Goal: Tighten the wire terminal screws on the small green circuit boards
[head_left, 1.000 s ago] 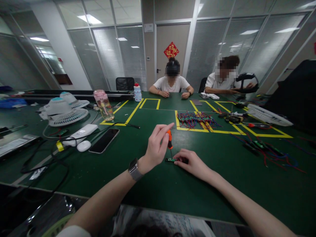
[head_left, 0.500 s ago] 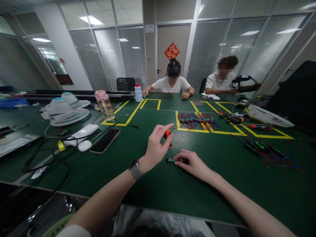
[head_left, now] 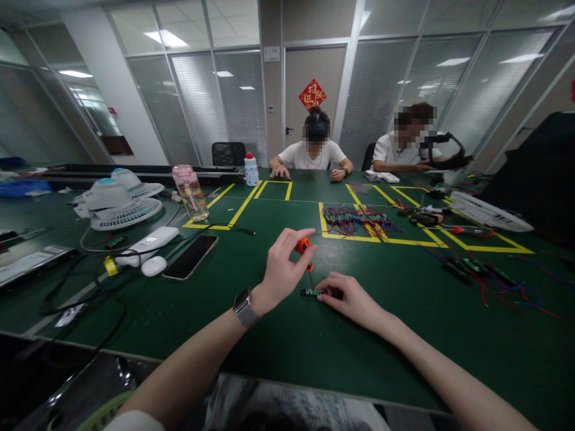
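My left hand [head_left: 287,263] is closed around the orange handle of a screwdriver [head_left: 305,244], thumb on the near side and index finger stretched over the top. The screwdriver stands nearly upright, its thin shaft running down to a small green circuit board [head_left: 311,292]. Lying on the green table [head_left: 278,353], the board is pinched at its right end by the fingers of my right hand [head_left: 344,294]. Those fingers hide part of the board, and something dark shows beneath them. Whether the tip sits in a screw is too small to tell.
Wired circuit boards [head_left: 359,219] lie bunched beyond my hands; more boards [head_left: 478,266] lie to the right. On the left are a phone [head_left: 191,256], a white earbud case [head_left: 154,266], cables, a pink-lided bottle [head_left: 191,191] and fans [head_left: 121,206]. Two people sit across the table.
My hands, the screwdriver and the board hold almost the same place. Across the table, one person's hand has moved from beside the bottle onto the tabletop.
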Tool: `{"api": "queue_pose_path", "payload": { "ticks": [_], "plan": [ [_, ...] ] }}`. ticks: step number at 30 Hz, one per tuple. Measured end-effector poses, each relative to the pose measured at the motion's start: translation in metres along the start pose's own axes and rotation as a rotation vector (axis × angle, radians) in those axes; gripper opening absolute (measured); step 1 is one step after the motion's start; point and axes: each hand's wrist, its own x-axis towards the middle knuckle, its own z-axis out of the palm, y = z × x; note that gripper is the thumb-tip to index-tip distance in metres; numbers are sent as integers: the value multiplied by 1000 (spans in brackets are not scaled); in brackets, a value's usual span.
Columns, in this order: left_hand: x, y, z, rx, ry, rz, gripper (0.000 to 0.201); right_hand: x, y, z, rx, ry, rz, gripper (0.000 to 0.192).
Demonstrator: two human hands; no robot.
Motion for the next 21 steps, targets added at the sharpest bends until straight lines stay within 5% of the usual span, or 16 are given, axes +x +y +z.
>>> {"api": "queue_pose_path", "payload": {
  "ticks": [21],
  "plan": [
    [1, 2, -1, -26, -109, 1, 41, 0, -3, -1, 4, -2, -6, 13]
  ]
}}
